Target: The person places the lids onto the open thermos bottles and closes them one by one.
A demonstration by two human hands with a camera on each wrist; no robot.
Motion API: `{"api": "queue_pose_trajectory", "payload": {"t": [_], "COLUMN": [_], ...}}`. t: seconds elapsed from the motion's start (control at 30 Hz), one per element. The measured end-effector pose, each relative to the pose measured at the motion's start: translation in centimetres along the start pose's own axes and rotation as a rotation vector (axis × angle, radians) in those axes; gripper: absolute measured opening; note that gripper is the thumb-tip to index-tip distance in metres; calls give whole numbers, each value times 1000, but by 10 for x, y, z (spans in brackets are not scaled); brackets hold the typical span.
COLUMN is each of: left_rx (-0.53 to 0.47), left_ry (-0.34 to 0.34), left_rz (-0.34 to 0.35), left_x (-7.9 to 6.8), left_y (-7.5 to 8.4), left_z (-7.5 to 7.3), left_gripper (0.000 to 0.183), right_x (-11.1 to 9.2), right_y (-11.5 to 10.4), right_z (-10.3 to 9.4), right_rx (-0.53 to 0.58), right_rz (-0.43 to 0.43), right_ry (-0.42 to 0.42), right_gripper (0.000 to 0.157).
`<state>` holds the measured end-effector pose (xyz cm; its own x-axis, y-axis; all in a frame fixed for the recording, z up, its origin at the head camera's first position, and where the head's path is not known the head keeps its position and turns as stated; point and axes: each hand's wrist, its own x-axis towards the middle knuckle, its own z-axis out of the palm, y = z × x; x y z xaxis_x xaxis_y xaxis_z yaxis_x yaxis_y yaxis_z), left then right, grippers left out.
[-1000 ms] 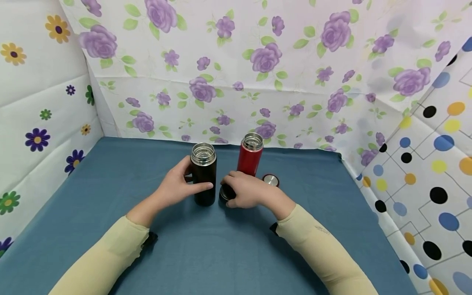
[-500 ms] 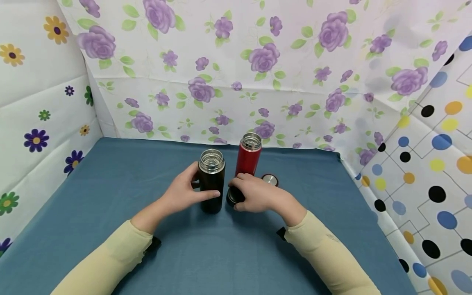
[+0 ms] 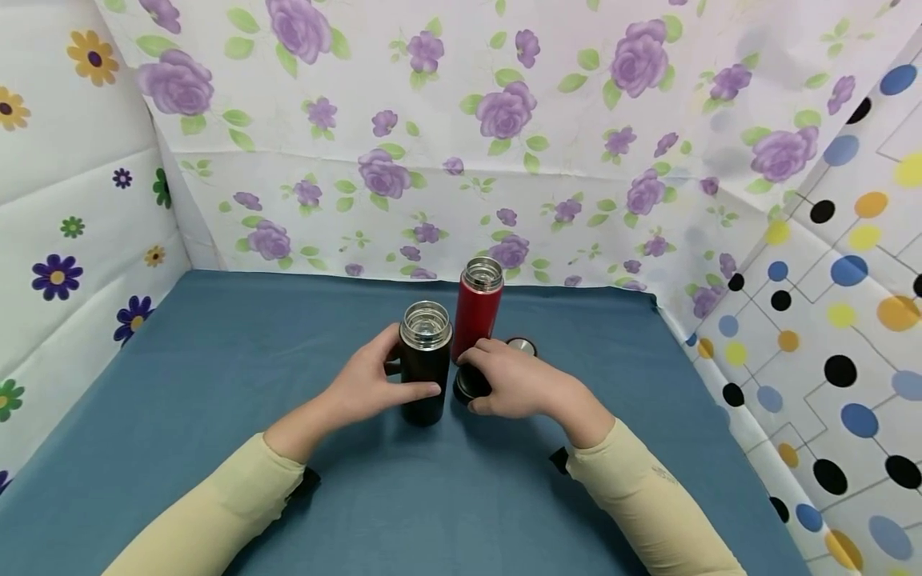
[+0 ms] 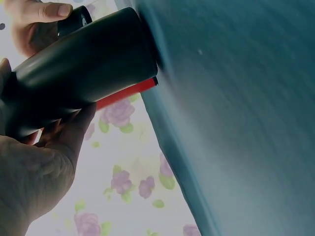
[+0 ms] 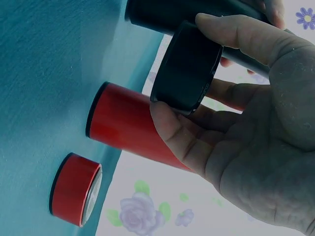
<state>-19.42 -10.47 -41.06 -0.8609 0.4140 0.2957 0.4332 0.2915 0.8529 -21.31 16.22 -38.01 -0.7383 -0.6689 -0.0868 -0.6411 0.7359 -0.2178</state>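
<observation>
My left hand (image 3: 366, 382) grips an uncapped black thermos bottle (image 3: 428, 366) around its middle; the bottle stands nearly upright, its steel mouth facing up. Whether its base touches the cloth is hard to tell. Close on its right, my right hand (image 3: 520, 379) holds a black lid (image 5: 186, 69) between thumb and fingers. Both wrist views show that lid raised off the cloth. Behind the lid stands an uncapped red thermos bottle (image 3: 477, 314), its lower part partly covered by the right hand in the head view. A red lid (image 5: 76, 189) lies beside it, steel inside up.
Blue cloth (image 3: 302, 320) covers the table. A white sheet with purple flowers (image 3: 446, 160) hangs along the back edge. Patterned sheets close off the left side (image 3: 86, 208) and the right side (image 3: 828, 336).
The black thermos bottle has moved right and a little nearer in my left hand. My right hand has shifted right with the black lid. The red bottle and red lid stay put.
</observation>
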Motion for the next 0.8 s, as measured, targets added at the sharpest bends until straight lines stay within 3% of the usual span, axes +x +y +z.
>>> {"api": "queue_pose_trajectory", "payload": {"t": [0.8], "left_rx": [-31], "left_ry": [-68], "left_rz": [12], "left_x": [4], "left_y": [6], "left_z": [21], "left_gripper": [72], "right_x": [-22], "right_y": [4], "right_z": [-10], "right_rx": [40], "right_rz": [10], "right_ry": [27], "right_gripper": [60]}}
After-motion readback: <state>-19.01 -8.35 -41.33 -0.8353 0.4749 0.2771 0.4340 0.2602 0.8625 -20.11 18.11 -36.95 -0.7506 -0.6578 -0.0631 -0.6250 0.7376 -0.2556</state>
